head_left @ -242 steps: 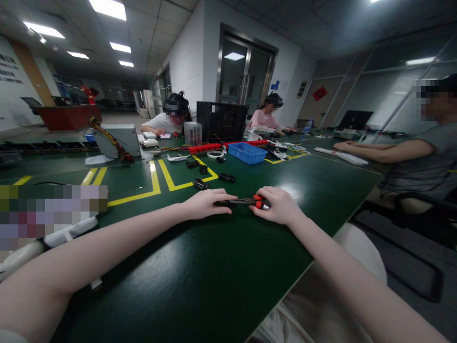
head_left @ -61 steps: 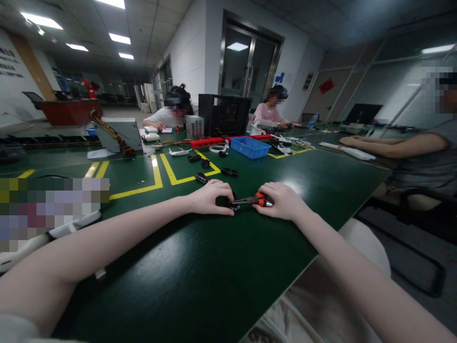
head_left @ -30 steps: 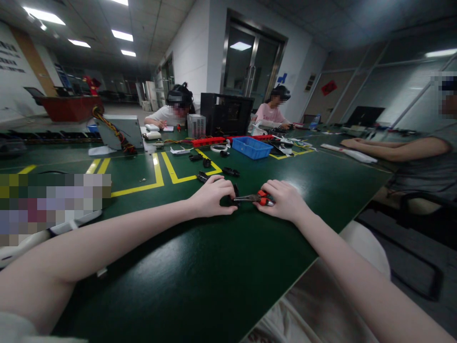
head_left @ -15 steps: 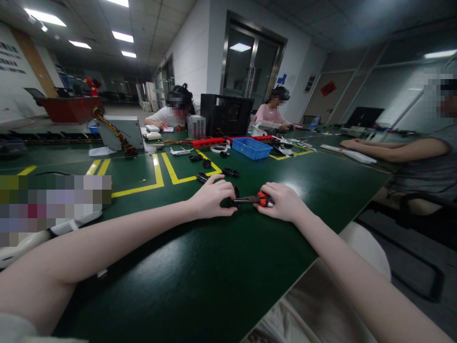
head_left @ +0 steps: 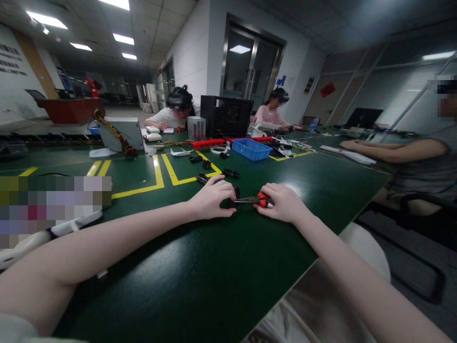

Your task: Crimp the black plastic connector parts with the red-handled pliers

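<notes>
My left hand is closed around a small black plastic part, its thumb and fingers pinching it just above the green table. In my right hand I grip needle-nose pliers with red handles. The long jaws point left and their tips meet the black part; whether they clamp it I cannot tell. Much of the part is hidden behind my left fingers. Just beyond my left hand lie more black plastic pieces, one near the knuckles and another to its right.
A blue tray stands beyond my hands, near a red power strip. A metal power supply box with bundled wires sits at the left. Yellow tape marks the green tabletop. Other people sit across and at the right.
</notes>
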The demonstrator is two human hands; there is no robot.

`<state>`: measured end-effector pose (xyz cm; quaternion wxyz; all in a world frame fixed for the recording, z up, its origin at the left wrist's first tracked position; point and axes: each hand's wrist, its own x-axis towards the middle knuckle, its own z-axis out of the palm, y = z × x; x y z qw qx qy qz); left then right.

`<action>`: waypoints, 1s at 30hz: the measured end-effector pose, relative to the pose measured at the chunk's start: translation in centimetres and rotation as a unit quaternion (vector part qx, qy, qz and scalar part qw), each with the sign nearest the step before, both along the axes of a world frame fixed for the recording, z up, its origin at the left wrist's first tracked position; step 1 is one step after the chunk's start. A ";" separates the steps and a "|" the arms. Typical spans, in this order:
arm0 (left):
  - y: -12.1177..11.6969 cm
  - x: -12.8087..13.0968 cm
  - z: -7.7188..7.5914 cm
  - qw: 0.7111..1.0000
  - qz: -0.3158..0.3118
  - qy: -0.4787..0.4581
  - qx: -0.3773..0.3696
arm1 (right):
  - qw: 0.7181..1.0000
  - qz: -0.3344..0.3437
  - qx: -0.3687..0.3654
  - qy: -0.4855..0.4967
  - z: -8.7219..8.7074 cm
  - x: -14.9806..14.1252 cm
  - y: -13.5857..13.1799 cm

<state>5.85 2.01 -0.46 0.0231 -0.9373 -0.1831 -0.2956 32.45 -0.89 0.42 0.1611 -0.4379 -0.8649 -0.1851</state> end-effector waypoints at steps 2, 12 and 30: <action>0.0 0.0 0.0 1.000 0.001 -0.004 0.004 | 1.000 0.000 0.001 0.000 0.0 0.0 0.0; 0.2 0.1 -0.1 0.999 0.000 -0.022 -0.037 | 1.000 0.005 0.001 0.014 0.2 0.0 -0.2; 0.2 0.1 0.0 0.997 -0.007 0.020 -0.068 | 0.999 -0.010 -0.031 0.000 0.1 -0.2 0.0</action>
